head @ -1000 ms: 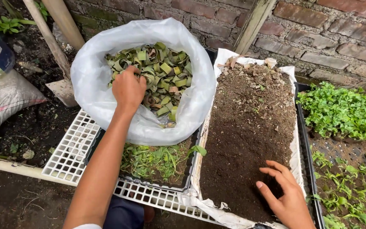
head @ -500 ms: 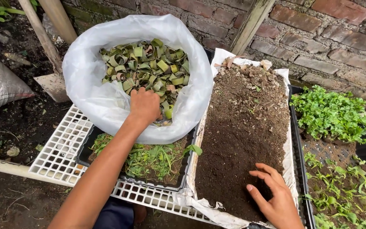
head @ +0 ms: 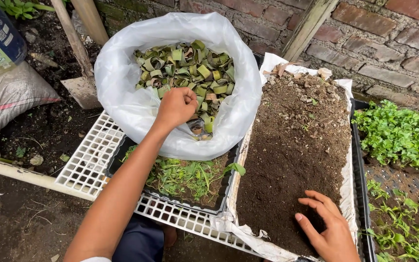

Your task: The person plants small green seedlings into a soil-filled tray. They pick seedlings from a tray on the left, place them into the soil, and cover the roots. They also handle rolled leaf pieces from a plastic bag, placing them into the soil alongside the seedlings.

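Left grip (head: 176, 107) closed over leaf rolls (head: 190, 73) in white bag (head: 122, 92), right grip (head: 328, 230) spread open on soil (head: 292, 145)

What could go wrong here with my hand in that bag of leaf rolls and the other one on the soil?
The white plastic bag sits on the seedling tray and leans over its edge; a tug from the left hand might tip it and spill the leaf rolls. It may also be crushing the seedlings beneath. The right hand rests near the front rim of the soil tray, where loose soil could be pushed out.
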